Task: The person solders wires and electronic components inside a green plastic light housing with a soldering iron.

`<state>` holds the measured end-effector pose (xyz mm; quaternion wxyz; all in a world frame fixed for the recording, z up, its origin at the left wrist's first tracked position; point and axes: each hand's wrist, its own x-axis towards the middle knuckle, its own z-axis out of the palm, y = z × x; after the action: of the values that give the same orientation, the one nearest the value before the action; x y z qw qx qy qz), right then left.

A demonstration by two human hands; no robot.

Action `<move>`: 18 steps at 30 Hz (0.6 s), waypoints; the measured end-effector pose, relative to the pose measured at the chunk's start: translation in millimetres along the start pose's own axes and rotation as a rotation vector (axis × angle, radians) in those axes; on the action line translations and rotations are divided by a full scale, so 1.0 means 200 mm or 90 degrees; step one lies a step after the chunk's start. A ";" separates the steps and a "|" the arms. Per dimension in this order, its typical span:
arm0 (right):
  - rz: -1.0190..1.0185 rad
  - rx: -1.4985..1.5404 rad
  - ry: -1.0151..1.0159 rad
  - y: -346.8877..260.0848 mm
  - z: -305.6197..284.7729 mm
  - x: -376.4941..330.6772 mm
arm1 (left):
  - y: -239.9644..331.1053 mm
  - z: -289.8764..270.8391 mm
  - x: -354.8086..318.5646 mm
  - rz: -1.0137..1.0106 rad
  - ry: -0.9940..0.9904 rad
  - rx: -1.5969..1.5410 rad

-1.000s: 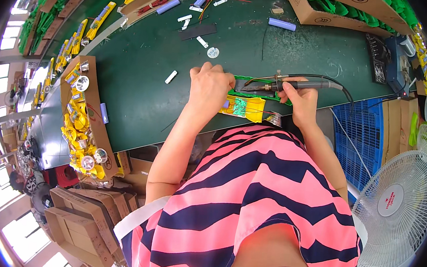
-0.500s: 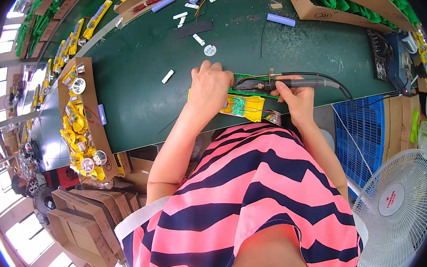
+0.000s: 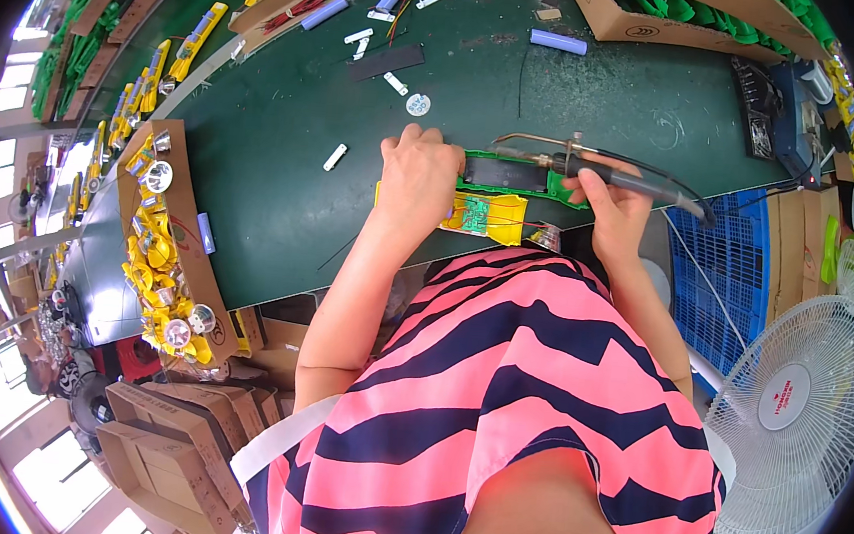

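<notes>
A soldering iron (image 3: 564, 163) with a dark handle and a thin curved metal tube is gripped by my right hand (image 3: 616, 217). Its tip hovers above a green plastic casing (image 3: 566, 191) with a black panel (image 3: 506, 175) inside. My left hand (image 3: 419, 176) has its fingers curled over the casing's left end and hides that end. Just nearer to me lies a yellow casing (image 3: 511, 219) with a green circuit board (image 3: 475, 214), its left part under my left wrist. A shiny lamp reflector (image 3: 547, 236) sits at its right end, joined by thin wires.
At left stands a cardboard box (image 3: 190, 218) of yellow lamp parts. Farther back lie a black strip (image 3: 387, 62), a white disc (image 3: 418, 104), several white pieces and a purple cylindrical cell (image 3: 558, 41). A blue device (image 3: 797, 126), blue crate (image 3: 717, 280) and fan (image 3: 787, 406) are at right.
My right hand has moved right and lifted the soldering iron away from the green casing, uncovering its black panel. My left hand has stayed nearly in place.
</notes>
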<state>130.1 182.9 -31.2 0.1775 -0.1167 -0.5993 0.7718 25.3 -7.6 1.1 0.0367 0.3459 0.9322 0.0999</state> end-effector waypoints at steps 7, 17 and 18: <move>-0.215 -0.221 -0.023 0.03 -0.12 -0.07 | 0.00 -0.01 0.00 0.003 0.006 0.006; 0.077 -0.036 -0.006 0.04 0.05 -0.01 | 0.00 0.00 0.00 0.006 0.009 -0.005; 0.078 -0.036 -0.007 0.04 0.06 -0.01 | 0.00 0.00 0.00 0.004 0.007 -0.008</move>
<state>127.3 169.9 -35.8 0.1233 -0.1542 -0.6136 0.7646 25.0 -7.1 1.8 0.0336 0.3484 0.9305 0.1078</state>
